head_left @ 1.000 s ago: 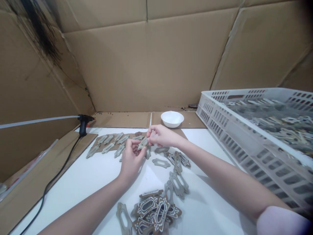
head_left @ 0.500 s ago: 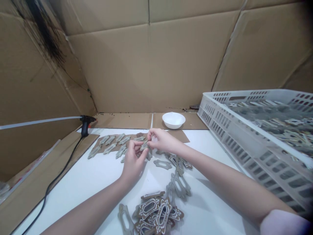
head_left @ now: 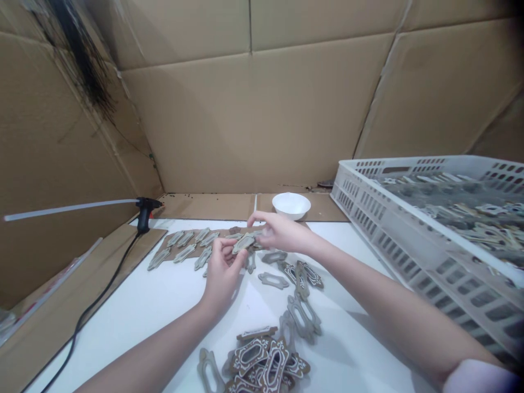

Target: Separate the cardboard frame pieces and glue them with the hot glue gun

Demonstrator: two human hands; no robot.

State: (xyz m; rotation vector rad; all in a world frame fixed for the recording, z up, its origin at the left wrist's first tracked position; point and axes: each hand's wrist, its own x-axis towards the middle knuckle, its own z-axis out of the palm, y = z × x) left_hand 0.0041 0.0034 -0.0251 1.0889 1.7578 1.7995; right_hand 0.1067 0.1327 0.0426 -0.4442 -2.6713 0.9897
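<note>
The left hand (head_left: 223, 270) pinches one grey frame (head_left: 244, 243) near the cardboard strip (head_left: 175, 252); the right hand (head_left: 282, 233) has index finger and thumb parted, other fingertips hidden. Also shown: one bowl (head_left: 291, 206), one glue gun (head_left: 144, 214), one cut-off crate (head_left: 368, 215), and patterned frames (head_left: 275, 364) overlapping beyond count.

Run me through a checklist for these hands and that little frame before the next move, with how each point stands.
1. Left hand has a grip on the small frame: ok, pinched between thumb and fingers.
2. Right hand free of the small frame: cannot tell; its fingers are right beside it, and contact is unclear.
3. Glue gun clear of both hands: ok, it is off to the left.
4. Glue gun cool: cannot tell by looking.
5. White-patterned frames lying singly: not ok, several overlap in a pile.
6. White bowl upright: ok.
</note>
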